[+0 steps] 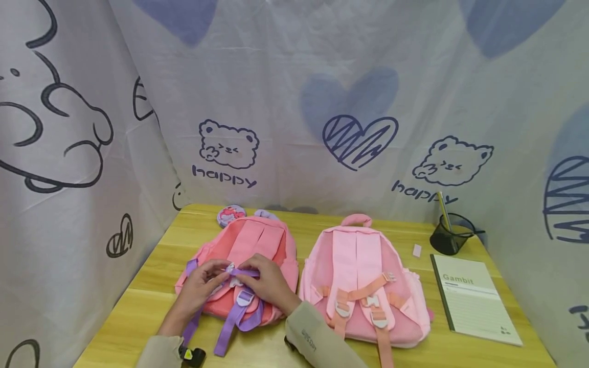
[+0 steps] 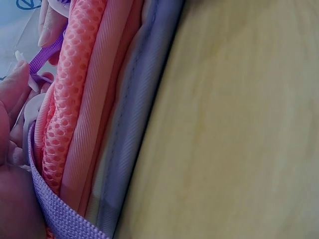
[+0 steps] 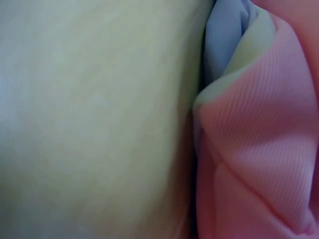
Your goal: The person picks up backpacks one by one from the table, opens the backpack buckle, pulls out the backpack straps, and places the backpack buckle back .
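A coral-pink backpack lies on the table with its shoulder straps facing up. Over its lower middle, my left hand pinches a small white buckle, partly covered by the fingers. Close beside it my right hand holds a purple strap between thumb and fingers. The left wrist view shows this purple webbing meeting white plastic at the left fingertips. Other purple straps hang over the bag's lower edge. In the right wrist view only the bag's pink side appears; the hand is out of sight.
A lighter pink backpack with orange straps lies just to the right. Beyond it are a notebook, an eraser and a black mesh pen cup. A round badge sits behind the coral bag. Printed curtains enclose the table.
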### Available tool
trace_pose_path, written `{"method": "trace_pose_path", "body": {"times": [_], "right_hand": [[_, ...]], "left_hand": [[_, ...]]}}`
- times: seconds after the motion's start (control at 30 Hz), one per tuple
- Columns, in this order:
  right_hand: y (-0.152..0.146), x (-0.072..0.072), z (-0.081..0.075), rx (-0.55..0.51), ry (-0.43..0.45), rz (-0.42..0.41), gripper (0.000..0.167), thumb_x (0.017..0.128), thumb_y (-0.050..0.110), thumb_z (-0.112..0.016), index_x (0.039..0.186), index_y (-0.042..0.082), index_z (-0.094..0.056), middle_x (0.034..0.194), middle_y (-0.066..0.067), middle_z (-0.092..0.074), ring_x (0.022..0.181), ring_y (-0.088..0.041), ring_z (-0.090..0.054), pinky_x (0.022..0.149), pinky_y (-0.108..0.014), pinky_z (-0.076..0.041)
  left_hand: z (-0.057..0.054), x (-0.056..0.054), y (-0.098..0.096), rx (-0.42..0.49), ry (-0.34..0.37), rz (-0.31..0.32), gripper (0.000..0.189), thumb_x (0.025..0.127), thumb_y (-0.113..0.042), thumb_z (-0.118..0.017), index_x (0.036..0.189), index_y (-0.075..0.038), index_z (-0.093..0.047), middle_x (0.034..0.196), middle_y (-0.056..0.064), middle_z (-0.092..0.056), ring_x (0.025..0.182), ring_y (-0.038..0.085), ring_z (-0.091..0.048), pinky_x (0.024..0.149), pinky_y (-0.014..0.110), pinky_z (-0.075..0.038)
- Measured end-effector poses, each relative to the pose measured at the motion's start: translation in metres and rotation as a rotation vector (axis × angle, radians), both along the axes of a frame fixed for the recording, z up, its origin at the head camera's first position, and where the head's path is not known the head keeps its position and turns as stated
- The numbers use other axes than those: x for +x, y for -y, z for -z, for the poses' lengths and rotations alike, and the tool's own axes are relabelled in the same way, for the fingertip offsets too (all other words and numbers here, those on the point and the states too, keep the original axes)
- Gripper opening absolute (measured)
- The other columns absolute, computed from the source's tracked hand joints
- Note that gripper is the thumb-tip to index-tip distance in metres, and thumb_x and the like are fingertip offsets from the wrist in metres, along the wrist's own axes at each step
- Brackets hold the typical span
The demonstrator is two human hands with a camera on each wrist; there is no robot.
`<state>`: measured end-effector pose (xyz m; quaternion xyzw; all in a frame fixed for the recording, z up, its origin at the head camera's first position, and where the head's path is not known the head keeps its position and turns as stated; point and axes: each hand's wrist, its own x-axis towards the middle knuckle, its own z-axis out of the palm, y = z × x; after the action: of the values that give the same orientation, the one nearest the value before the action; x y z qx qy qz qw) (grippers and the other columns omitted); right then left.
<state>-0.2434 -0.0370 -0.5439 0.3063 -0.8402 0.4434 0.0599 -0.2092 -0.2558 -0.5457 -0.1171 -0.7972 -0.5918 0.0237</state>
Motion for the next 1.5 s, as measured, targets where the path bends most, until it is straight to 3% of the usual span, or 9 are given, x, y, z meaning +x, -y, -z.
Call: {"method": "trace_pose_path", "body": {"times": [0.4,0.7,1.03,1.23,1.5], "right_hand": [[0.0015,0.0011,-0.0008,-0.005,0.019,-0.004,0.02,0.098,0.029,-0.074,0.111,0.015,-0.077,0.105,0.004,-0.074,0.098,-0.001,-0.066,0.091,-0.018,-0.052],[0.0024,0.0014,-0.0012,0.0,0.005,-0.014,0.021,0.094,0.028,-0.077,0.111,0.015,-0.077,0.103,0.004,-0.073,0.095,-0.002,-0.065,0.089,-0.018,-0.052],[0.0005,0.0022,-0.0021,0.0,0.033,-0.014,0.025,0.095,0.031,-0.077,0.115,0.016,-0.077,0.103,0.005,-0.072,0.094,0.0,-0.063,0.088,-0.018,-0.052],[-0.001,0.0024,-0.0019,0.007,0.037,0.006,0.024,0.093,0.029,-0.079,0.113,0.015,-0.077,0.101,0.004,-0.072,0.091,-0.001,-0.063,0.086,-0.018,-0.052],[0.0015,0.0006,0.0008,0.005,0.022,0.028,0.02,0.094,0.028,-0.078,0.11,0.015,-0.079,0.1,0.004,-0.073,0.091,-0.002,-0.064,0.086,-0.017,-0.052]], "left_hand": [[0.0008,-0.0015,0.0003,-0.041,0.038,-0.011,0.03,0.098,-0.021,-0.072,0.126,-0.009,-0.068,0.104,0.009,-0.071,0.094,0.01,-0.066,0.078,0.023,-0.053],[0.0011,-0.0005,-0.0016,-0.113,0.013,-0.032,0.029,0.095,-0.024,-0.077,0.121,-0.015,-0.071,0.098,0.004,-0.073,0.09,0.01,-0.066,0.077,0.025,-0.051],[-0.0028,0.0023,-0.0044,-0.002,0.065,-0.032,0.032,0.098,-0.019,-0.073,0.126,-0.004,-0.068,0.103,0.01,-0.071,0.094,0.008,-0.065,0.079,0.021,-0.054],[0.0008,0.0005,-0.0017,0.045,0.058,-0.035,0.031,0.099,-0.016,-0.07,0.126,-0.001,-0.067,0.104,0.01,-0.071,0.094,0.006,-0.066,0.079,0.02,-0.054],[0.0028,-0.0023,-0.0016,0.024,0.036,-0.032,0.031,0.099,-0.016,-0.071,0.126,-0.001,-0.067,0.105,0.011,-0.073,0.095,0.006,-0.067,0.081,0.021,-0.055]]}}
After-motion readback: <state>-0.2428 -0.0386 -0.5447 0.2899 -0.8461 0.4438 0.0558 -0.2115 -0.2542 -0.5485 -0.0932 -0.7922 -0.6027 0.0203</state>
